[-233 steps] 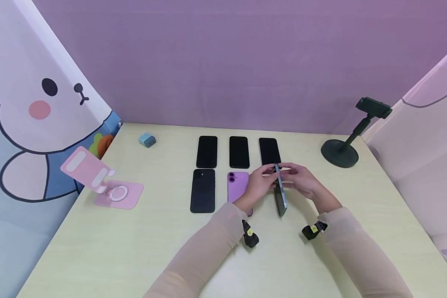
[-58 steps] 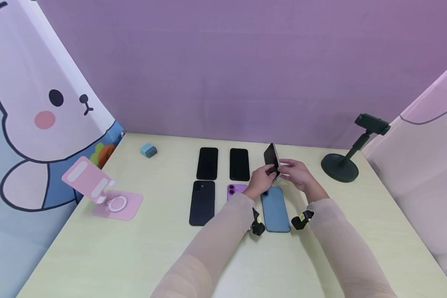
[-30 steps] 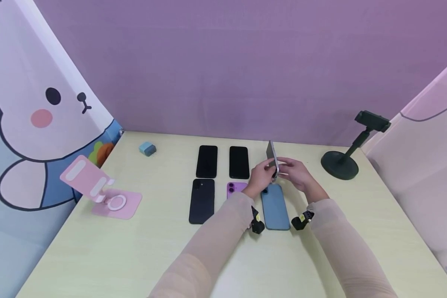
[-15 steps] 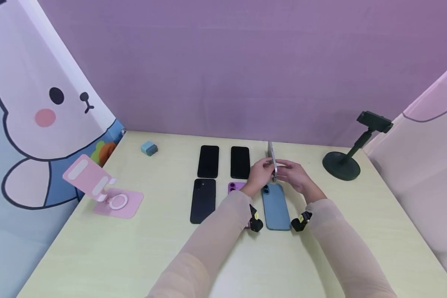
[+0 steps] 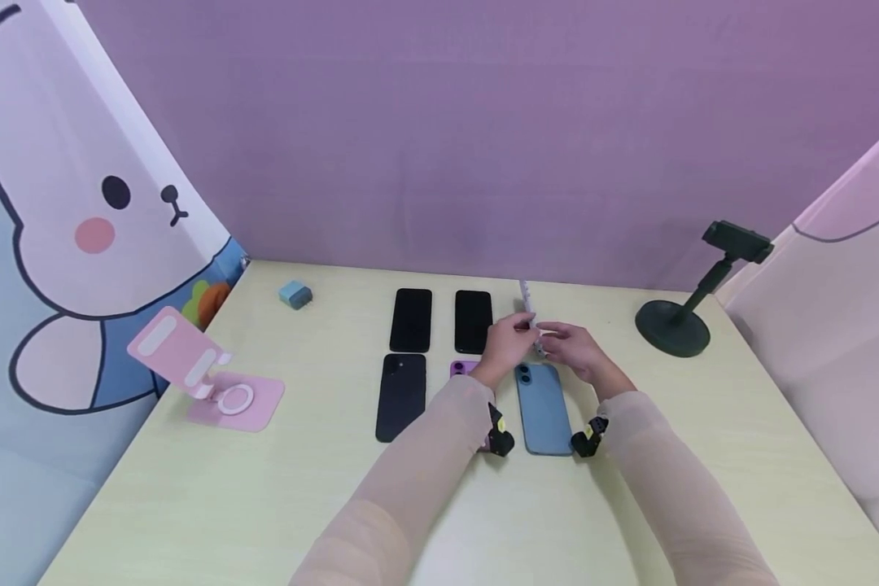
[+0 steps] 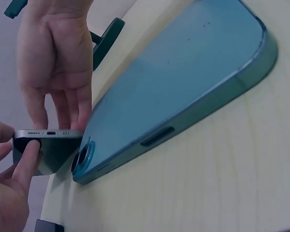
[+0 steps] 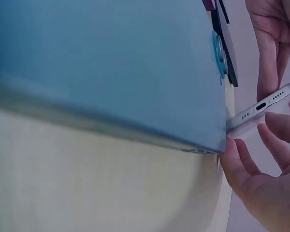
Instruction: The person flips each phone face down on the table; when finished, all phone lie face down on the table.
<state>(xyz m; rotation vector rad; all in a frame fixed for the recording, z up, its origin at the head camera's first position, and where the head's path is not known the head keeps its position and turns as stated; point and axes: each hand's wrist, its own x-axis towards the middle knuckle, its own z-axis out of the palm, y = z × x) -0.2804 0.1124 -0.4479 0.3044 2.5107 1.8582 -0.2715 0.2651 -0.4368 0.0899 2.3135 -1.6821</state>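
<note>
In the head view, a slim smartphone [image 5: 527,298] stands tilted on its long side at the back, its pale edge facing up. My left hand [image 5: 507,345] pinches its lower part, one fingertip lying on the dark screen in the left wrist view. My right hand [image 5: 575,352] has its fingers stretched against the phone's other face. The bottom end with the charging port [image 7: 261,106] shows between the hands in the right wrist view. Just in front lies a blue smartphone [image 5: 544,411], back up. My left wrist and forearm cover most of a purple smartphone [image 5: 462,367].
To the left lie two black smartphones [image 5: 411,321] [image 5: 473,322], screens up, and a dark smartphone [image 5: 401,397], back up. A pink phone stand [image 5: 260,400] and a blue charger [image 5: 295,295] are further left. A dark green stand [image 5: 672,328] rises at the right.
The blue phone, earlier on edge in my hands, lies back up. The black-screened phone behind it has been lifted from lying flat and turned on edge, now leaning further left.
</note>
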